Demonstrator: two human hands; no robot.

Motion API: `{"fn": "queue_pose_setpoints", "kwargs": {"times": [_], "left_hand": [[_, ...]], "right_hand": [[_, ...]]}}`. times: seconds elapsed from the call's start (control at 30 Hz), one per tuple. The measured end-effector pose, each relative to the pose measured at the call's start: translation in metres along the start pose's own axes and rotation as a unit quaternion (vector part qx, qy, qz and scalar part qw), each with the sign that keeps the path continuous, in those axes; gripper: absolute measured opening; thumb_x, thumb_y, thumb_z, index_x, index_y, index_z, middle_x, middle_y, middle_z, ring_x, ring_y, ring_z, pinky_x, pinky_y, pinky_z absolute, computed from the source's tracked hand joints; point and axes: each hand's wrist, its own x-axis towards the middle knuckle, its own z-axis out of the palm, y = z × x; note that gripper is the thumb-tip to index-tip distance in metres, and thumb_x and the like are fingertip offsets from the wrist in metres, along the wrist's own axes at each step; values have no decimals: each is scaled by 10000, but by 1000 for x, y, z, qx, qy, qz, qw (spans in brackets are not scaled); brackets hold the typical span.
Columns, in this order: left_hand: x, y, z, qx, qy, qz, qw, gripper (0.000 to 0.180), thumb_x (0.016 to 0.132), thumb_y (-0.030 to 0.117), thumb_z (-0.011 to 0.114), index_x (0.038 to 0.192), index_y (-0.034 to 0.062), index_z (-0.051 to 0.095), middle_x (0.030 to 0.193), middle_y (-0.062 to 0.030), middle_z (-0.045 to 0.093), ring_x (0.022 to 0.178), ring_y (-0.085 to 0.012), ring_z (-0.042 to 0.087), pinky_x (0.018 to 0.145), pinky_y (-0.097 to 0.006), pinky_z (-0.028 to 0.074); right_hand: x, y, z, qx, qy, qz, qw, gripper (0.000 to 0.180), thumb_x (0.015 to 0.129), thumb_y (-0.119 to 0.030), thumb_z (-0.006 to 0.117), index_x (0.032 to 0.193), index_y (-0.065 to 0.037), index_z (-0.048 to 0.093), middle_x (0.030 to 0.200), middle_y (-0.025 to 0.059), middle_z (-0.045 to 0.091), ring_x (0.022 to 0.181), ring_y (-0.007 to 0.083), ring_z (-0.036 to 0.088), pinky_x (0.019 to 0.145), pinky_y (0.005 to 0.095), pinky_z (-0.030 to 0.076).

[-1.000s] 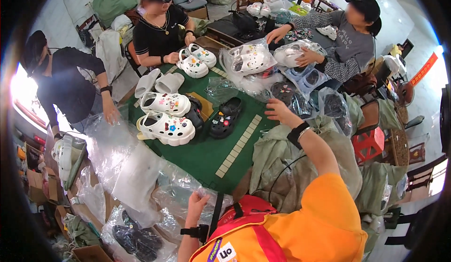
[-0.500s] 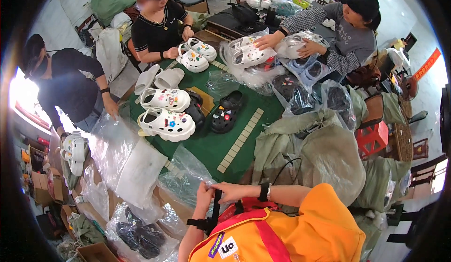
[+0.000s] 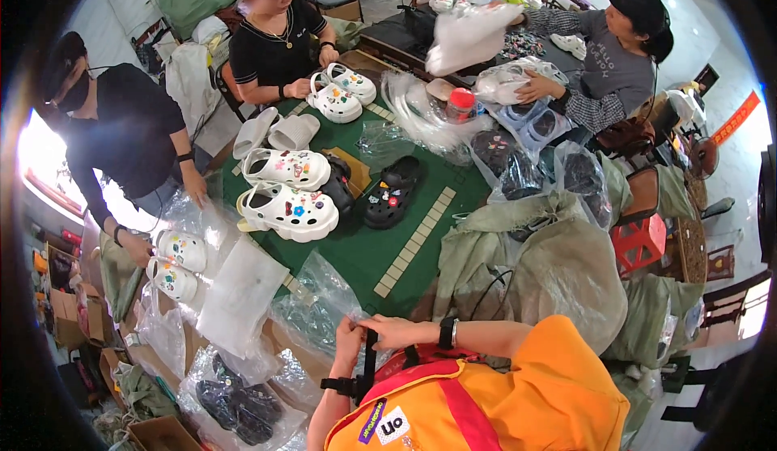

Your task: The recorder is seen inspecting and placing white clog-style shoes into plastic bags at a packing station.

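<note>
My left hand and my right hand meet close to my chest, just above a black strap on my orange and red top. The left fingers are curled on the near edge of a crumpled clear plastic bag lying on the green table mat. My right fingertips touch the left hand, and I cannot tell what they pinch. A black watch sits on my right wrist. A pair of black clogs with charms and white clogs with charms lie further out on the mat.
Three other people work around the table: one in black at the left with white clogs, one in black at the far side, one in grey at the right lifting a plastic bag. Grey-green sacks pile at my right. Bagged dark shoes lie near left.
My right arm has pulled back from the far shoes to my chest, where both hands now meet. The person at the right has raised a plastic bag.
</note>
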Motion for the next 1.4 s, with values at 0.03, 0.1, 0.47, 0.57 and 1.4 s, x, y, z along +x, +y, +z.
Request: {"fn": "queue_pose_setpoints", "kwargs": {"times": [0.03,0.1,0.47,0.57,1.4], "left_hand": [[0,1,-2,-9,-13,8,1000,199,736,-7,457,932,31,460,772,-44,546,664,-127,517,563,-236,412],[0,2,-3,-32,-15,12,999,285,748,11,480,1030,24,440,819,-53,547,705,-130,520,587,-236,416],[-17,25,4,181,-16,152,972,653,714,85,617,1287,35,308,1082,-138,515,905,-212,512,795,-308,415],[-18,15,1,282,27,214,935,639,680,127,659,1239,20,367,1079,-165,523,928,-290,525,828,-359,411],[-44,85,-3,196,228,288,909,353,740,-50,513,1080,44,510,759,-44,550,655,-113,504,613,-235,420]], "right_hand": [[0,-2,1,0,-2,0,1000,681,714,-209,622,1287,-94,272,1087,184,422,903,347,511,762,378,428],[1,-5,4,4,51,-19,999,708,703,-187,627,1297,-97,252,1074,189,421,908,343,504,770,381,422],[18,7,-15,430,106,91,892,636,742,-32,500,1310,-82,218,1030,118,474,857,110,482,613,235,425],[23,-5,-12,493,117,60,860,674,759,-88,563,1318,-90,187,1055,114,454,790,130,505,642,249,429],[12,17,-34,58,224,15,973,418,734,-115,485,1148,-79,441,811,158,581,763,314,577,665,376,443]]}}
